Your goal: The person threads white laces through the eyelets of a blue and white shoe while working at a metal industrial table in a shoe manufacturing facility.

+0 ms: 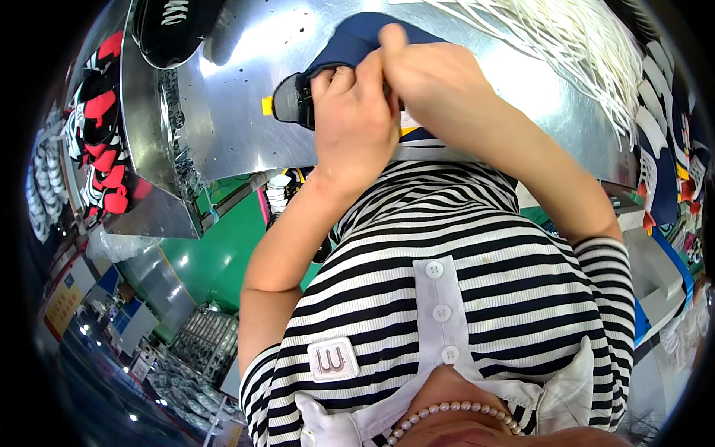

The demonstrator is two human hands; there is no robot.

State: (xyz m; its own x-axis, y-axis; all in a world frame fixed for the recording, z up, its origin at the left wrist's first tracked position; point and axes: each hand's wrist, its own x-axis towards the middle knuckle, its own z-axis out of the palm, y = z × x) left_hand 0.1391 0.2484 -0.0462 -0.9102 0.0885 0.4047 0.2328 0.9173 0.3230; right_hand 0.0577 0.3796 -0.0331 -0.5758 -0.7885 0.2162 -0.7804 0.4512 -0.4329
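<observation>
From my remote seat, I take this for a shoe workshop or factory floor. The steel worktable [231, 141] carries a thick spread of loose white shoelaces [566, 59] and a black laced shoe [170, 33]. I see red, black and white shoe parts [100, 108] massed at the left and navy-and-white ones [657, 167] at the right. Beyond the green floor [212, 264], loaded metal racks [208, 339] suggest production in quantity.

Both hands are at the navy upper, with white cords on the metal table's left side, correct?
Wrong side: the head view shows the white cords on the right of the metal table. Left hand and right hand are at the navy upper.
</observation>
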